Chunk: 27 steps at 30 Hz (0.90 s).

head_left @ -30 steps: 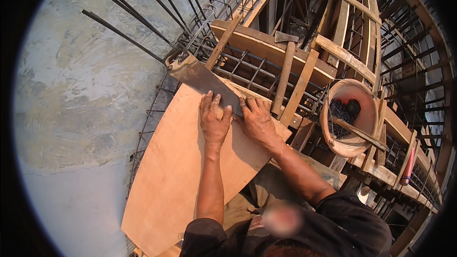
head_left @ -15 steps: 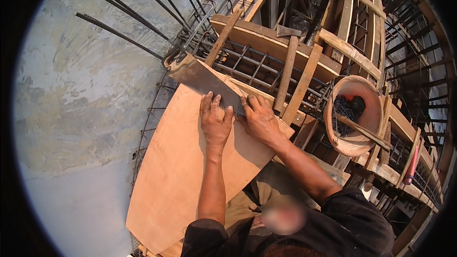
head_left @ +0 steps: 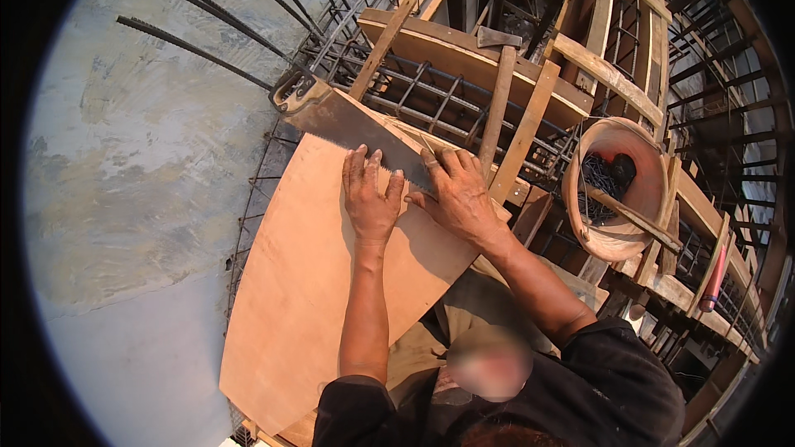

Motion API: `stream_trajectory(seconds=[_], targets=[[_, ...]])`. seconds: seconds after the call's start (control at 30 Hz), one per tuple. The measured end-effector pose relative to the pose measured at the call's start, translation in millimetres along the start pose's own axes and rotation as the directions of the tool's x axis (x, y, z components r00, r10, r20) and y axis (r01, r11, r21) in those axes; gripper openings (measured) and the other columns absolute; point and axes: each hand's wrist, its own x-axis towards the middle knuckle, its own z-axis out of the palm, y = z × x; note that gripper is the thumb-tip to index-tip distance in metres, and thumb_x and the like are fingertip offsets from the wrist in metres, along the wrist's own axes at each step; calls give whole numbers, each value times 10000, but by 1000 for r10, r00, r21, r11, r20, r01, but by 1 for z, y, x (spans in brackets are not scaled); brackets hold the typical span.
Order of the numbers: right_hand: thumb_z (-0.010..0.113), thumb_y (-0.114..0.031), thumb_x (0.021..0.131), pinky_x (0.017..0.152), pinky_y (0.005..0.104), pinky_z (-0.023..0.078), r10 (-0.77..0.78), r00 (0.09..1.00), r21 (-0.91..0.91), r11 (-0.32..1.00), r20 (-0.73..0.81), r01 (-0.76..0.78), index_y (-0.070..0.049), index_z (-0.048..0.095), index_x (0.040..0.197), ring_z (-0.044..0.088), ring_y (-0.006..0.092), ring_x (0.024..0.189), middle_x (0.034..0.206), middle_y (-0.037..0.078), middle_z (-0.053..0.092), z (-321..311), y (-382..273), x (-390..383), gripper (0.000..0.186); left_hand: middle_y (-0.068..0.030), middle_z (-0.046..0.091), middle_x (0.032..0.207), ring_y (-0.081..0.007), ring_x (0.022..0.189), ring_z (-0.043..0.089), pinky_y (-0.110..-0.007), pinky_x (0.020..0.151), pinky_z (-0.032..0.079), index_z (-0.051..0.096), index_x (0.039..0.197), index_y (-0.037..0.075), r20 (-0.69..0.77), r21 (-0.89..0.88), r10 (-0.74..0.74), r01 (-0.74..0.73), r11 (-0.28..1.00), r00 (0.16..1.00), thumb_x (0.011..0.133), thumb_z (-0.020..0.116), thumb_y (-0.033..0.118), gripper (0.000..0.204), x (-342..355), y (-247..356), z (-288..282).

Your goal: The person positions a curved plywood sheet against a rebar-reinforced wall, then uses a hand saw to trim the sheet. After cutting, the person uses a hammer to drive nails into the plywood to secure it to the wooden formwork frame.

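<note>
A hand saw (head_left: 356,128) with a wooden handle lies slantwise across the far end of a curved plywood sheet (head_left: 306,273). My left hand (head_left: 371,203) rests palm down on the sheet, fingers apart. Its fingertips reach the saw's toothed edge. To its right, my right hand (head_left: 460,199) covers the narrow end of the blade, with fingers stretched forward and the thumb pointing toward my left hand. Whether anything small is under the right fingers is hidden.
A hammer (head_left: 498,108) leans across the formwork boards beyond my right hand. On the right stands a bucket (head_left: 646,199) with nails and a wooden-handled tool. Steel bars (head_left: 195,51) jut out at the far left, over a grey concrete surface (head_left: 124,199).
The whole view has shifted slightly, so the saw and both hands appear a little farther up and left. Both hands keep nearly the same pose at the blade.
</note>
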Motion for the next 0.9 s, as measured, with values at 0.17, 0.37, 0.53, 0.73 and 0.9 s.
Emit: stream_trajectory(seconds=[0.17, 0.37, 0.53, 0.73, 0.9], targets=[[858, -239, 780, 952, 462, 484, 125, 992, 65, 990, -11, -124, 4, 642, 1278, 564, 355, 1109, 1179, 178, 598, -24, 15, -41, 594, -209, 549, 1438, -414, 1407, 437, -494, 1154, 392, 647, 1280, 1, -1, 52, -7, 7, 999, 1000, 932, 721, 238, 427, -3, 3, -6], [818, -135, 781, 917, 460, 494, 183, 982, 75, 981, -39, -179, 6, 666, 1163, 565, 362, 1051, 1108, 161, 597, -26, 18, -55, 435, -214, 551, 1440, -409, 1389, 460, -484, 1146, 404, 655, 1288, 3, 6, 63, -4, 4, 998, 1000, 952, 712, 365, 497, -2, 2, 2], [855, -129, 770, 855, 417, 525, 160, 981, 54, 986, -109, -155, -36, 707, 1127, 612, 327, 1004, 1066, 140, 638, -13, 26, -52, 397, -226, 552, 1433, -413, 1376, 469, -486, 1135, 410, 657, 1290, 4, -1, 73, 17, -17, 997, 1000, 942, 721, 391, 524, 2, 3, 3], [865, -104, 742, 810, 402, 520, 108, 977, 36, 994, -185, -103, -58, 725, 1095, 607, 307, 936, 1047, 117, 660, -10, 27, -55, 383, -202, 572, 1417, -412, 1367, 480, -489, 1133, 415, 677, 1269, 19, -13, 62, 16, -16, 998, 1000, 904, 760, 381, 521, 2, 1, 4], [874, -93, 718, 780, 399, 516, 37, 978, -10, 999, -206, -40, -61, 744, 1083, 601, 294, 911, 1020, 103, 663, -8, 28, -58, 389, -192, 583, 1408, -413, 1367, 482, -494, 1139, 413, 685, 1258, 23, -17, 43, 6, -5, 999, 1000, 883, 782, 356, 510, 0, 0, 4]])
